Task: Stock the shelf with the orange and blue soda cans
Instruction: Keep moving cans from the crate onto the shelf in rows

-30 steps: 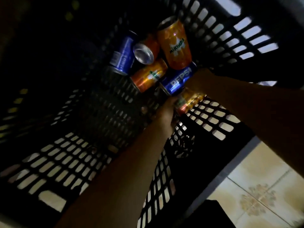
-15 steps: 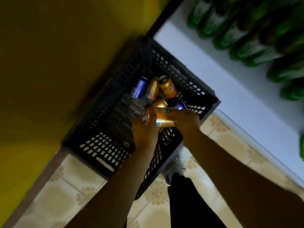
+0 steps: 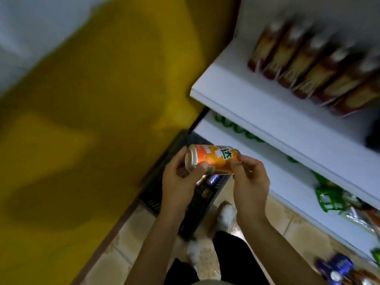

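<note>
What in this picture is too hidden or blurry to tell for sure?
- Head view: the black crate is mostly hidden by the left hand, the right hand and the orange can, so the cans left inside cannot be counted.
- The brown bottles on the upper shelf are motion-blurred; labels unreadable.
- The blue cans at bottom right are blurred and cut off by the frame edge.
</note>
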